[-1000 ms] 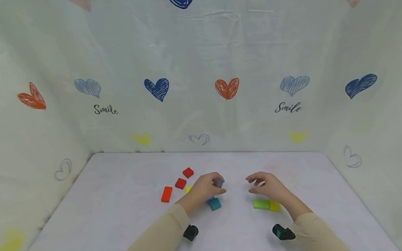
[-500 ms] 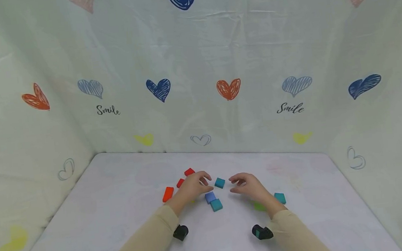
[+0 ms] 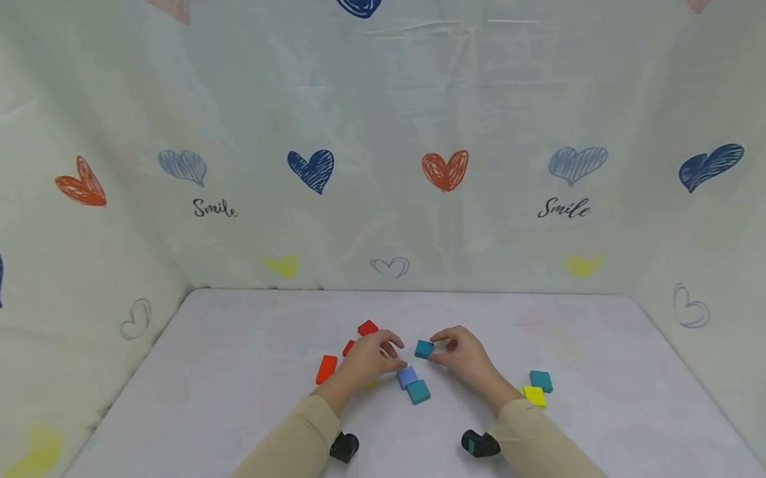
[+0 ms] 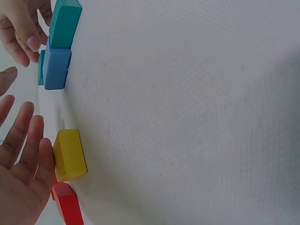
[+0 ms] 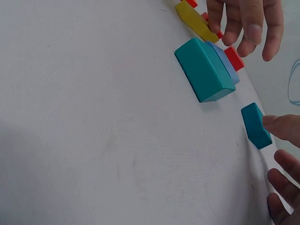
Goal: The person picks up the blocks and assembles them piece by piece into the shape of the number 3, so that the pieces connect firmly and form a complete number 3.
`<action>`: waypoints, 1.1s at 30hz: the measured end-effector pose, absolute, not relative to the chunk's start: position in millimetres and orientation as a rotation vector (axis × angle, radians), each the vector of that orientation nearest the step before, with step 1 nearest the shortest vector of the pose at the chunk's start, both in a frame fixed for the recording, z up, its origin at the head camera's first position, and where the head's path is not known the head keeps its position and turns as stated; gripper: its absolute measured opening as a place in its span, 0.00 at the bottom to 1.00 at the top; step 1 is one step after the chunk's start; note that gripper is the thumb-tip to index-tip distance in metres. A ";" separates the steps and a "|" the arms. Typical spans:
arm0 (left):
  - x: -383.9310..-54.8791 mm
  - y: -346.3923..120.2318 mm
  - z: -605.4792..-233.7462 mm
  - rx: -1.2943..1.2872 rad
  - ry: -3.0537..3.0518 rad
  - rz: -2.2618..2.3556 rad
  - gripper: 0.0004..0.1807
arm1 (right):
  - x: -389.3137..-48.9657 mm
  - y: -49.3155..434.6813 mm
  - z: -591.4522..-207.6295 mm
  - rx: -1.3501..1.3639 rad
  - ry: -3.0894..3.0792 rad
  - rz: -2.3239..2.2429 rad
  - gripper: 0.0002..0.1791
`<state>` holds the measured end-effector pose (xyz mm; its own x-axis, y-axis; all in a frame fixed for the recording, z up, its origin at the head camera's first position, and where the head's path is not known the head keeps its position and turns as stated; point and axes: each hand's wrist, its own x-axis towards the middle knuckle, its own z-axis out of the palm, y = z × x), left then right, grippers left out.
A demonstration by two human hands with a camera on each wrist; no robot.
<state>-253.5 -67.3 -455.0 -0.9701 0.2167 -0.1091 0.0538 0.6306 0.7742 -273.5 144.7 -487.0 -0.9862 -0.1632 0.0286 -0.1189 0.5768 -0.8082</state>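
Your L grip (image 3: 370, 357) and R grip (image 3: 463, 354) are both spread; far teal block (image 3: 424, 349) is on desk (image 3: 260, 340), by R thumb, touch unclear. Prob. light, stiff, smooth; best held by opp. sides.

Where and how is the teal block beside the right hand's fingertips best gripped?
Probably by two opposite side faces, coming from the right, where the right hand is near: the teal block has flat sides and sits apart from the blue block.
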 end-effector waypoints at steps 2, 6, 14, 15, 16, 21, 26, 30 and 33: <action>-253.3 -66.9 -455.7 0.223 2.659 1.249 0.15 | -274.5 142.7 -487.5 -0.222 2.756 -1.394 0.15; -253.3 -65.8 -456.7 0.211 2.656 1.244 0.15 | -276.3 139.6 -487.8 -0.223 2.742 -1.406 0.16; -252.5 -64.6 -457.5 0.199 2.655 1.249 0.15 | -277.9 137.6 -490.1 -0.240 2.738 -1.401 0.14; -252.4 -64.6 -457.3 0.201 2.654 1.250 0.15 | -278.0 137.6 -490.2 -0.241 2.738 -1.401 0.14; -252.4 -64.7 -457.1 0.200 2.654 1.252 0.15 | -278.0 137.6 -490.2 -0.242 2.736 -1.401 0.14; -252.5 -64.2 -454.9 0.211 2.642 1.271 0.15 | -276.6 139.9 -488.7 -0.266 2.739 -1.388 0.13; -251.9 -61.2 -453.2 0.227 2.636 1.261 0.15 | -272.0 144.3 -483.9 -0.297 2.739 -1.372 0.12; -251.3 -54.8 -450.8 0.241 2.628 1.258 0.16 | -266.0 151.0 -479.0 -0.280 2.724 -1.361 0.11; -250.7 -47.0 -449.3 0.262 2.624 1.253 0.16 | -260.1 158.5 -473.9 -0.236 2.743 -1.325 0.10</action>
